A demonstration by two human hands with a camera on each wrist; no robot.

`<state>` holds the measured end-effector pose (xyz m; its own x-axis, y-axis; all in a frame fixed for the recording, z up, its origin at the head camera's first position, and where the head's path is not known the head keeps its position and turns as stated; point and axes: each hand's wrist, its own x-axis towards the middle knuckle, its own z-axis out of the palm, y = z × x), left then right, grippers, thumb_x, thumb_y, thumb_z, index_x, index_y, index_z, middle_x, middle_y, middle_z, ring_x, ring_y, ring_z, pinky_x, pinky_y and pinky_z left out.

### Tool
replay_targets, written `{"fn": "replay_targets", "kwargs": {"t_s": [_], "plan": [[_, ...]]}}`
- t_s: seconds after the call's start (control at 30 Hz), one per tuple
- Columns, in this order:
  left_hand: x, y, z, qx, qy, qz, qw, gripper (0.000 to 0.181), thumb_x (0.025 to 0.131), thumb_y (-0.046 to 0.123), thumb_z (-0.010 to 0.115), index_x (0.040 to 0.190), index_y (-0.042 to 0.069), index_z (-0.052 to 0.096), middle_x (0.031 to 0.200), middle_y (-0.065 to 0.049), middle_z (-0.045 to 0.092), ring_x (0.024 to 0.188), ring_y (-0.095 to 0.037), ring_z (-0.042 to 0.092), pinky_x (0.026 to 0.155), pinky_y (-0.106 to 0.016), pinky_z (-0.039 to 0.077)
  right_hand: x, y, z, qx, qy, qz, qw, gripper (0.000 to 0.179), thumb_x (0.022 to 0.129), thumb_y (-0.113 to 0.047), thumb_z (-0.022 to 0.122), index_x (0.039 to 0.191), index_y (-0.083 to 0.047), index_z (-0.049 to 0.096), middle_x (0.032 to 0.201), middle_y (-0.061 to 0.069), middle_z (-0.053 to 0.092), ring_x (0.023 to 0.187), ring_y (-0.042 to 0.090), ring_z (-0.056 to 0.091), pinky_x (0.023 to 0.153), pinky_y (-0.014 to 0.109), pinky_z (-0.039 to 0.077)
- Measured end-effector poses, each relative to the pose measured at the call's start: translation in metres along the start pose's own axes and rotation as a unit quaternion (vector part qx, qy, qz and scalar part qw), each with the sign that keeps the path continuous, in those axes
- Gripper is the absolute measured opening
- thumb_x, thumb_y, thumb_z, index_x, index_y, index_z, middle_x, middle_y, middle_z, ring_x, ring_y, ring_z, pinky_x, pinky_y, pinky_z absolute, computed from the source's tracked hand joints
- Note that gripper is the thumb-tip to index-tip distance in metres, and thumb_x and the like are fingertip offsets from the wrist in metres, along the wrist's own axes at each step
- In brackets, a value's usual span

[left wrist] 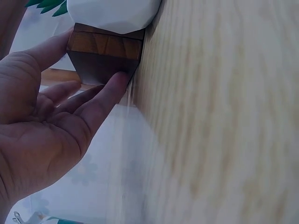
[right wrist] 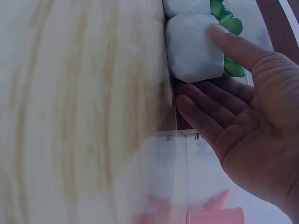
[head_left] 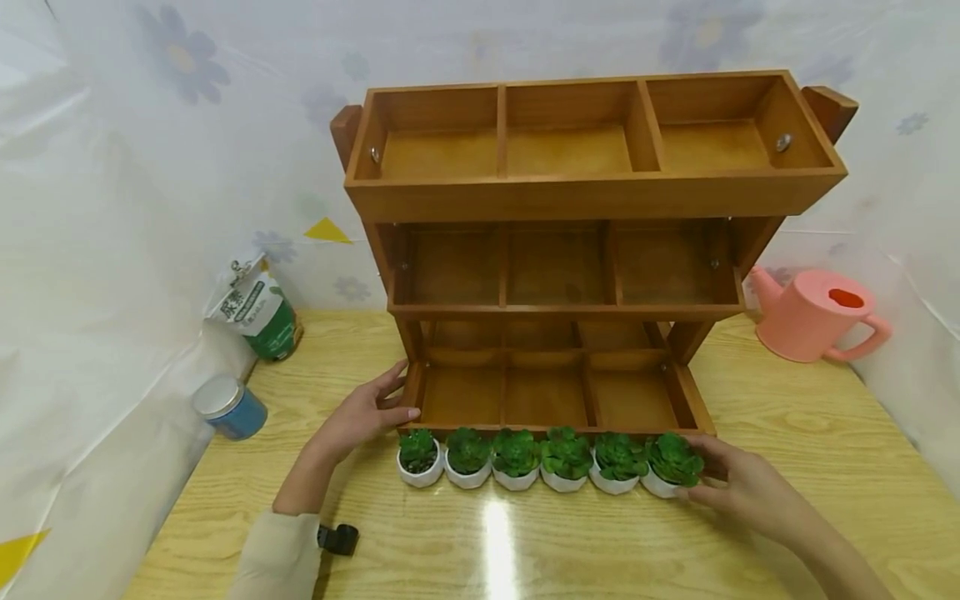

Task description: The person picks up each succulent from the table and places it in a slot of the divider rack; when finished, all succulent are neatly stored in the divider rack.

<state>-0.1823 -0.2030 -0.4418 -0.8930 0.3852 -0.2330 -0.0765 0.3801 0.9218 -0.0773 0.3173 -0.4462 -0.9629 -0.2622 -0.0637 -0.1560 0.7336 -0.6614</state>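
A three-tier wooden shelf (head_left: 592, 197) with divided trays stands on the table. My left hand (head_left: 365, 417) holds the left front corner of its lowest tray; the thumb lies over the rim and the fingers are against the outer side (left wrist: 105, 67). Several green succulents in white faceted pots (head_left: 516, 457) stand in a row along the shelf's front. My right hand (head_left: 750, 492) holds the rightmost potted succulent (head_left: 671, 462), thumb on the front of the white pot (right wrist: 194, 49) and fingers around its far side.
A pink watering can (head_left: 813, 321) stands at the back right. To the left are a white and green bag (head_left: 262, 317) with a clip and a blue jar (head_left: 232, 408) with a pale lid. White flowered sheeting (head_left: 187, 167) encloses the table (head_left: 420, 550).
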Motion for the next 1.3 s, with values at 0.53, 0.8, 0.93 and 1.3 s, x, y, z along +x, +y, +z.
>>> {"fn": "replay_targets", "kwargs": {"t_s": [0.53,0.8,0.93,1.3], "plan": [[0.0,-0.002,0.0,-0.008,-0.005,0.001,1.0,0.09,0.097,0.026,0.071,0.165,0.028,0.012,0.169,-0.014,0.021,0.153,-0.038,0.028,0.112,-0.05,0.044,-0.003,-0.001,-0.008,0.011,0.023,-0.014,0.9996,0.064,0.084,-0.029,0.084,0.137,-0.002,0.059,0.12,0.014,0.072,0.097,-0.01,0.064,0.076,0.02,0.058],[0.0,0.0,-0.001,-0.018,-0.009,-0.002,0.9998,0.089,0.098,0.025,0.07,0.164,0.029,0.011,0.169,-0.014,0.019,0.154,-0.037,0.026,0.113,-0.049,0.043,-0.004,-0.01,-0.022,-0.032,0.076,-0.05,0.9953,0.056,0.081,-0.021,0.086,0.129,-0.001,0.064,0.114,0.015,0.074,0.092,-0.013,0.062,0.071,0.018,0.057],[0.0,-0.001,-0.001,-0.023,-0.017,0.001,0.9996,0.089,0.099,0.024,0.068,0.165,0.028,0.009,0.17,-0.014,0.018,0.154,-0.038,0.025,0.112,-0.049,0.043,-0.003,-0.015,-0.03,-0.049,0.104,-0.047,0.9923,0.057,0.08,-0.022,0.088,0.128,-0.004,0.065,0.113,0.015,0.074,0.09,-0.014,0.062,0.07,0.015,0.055],[0.0,-0.003,0.001,-0.025,-0.013,-0.002,0.9996,0.089,0.099,0.021,0.067,0.165,0.025,0.008,0.169,-0.015,0.02,0.153,-0.037,0.027,0.112,-0.048,0.044,0.008,-0.021,-0.051,-0.049,0.132,-0.04,0.9892,0.062,0.082,-0.021,0.086,0.136,-0.003,0.062,0.118,0.02,0.072,0.092,-0.02,0.056,0.07,0.003,0.047]]}}
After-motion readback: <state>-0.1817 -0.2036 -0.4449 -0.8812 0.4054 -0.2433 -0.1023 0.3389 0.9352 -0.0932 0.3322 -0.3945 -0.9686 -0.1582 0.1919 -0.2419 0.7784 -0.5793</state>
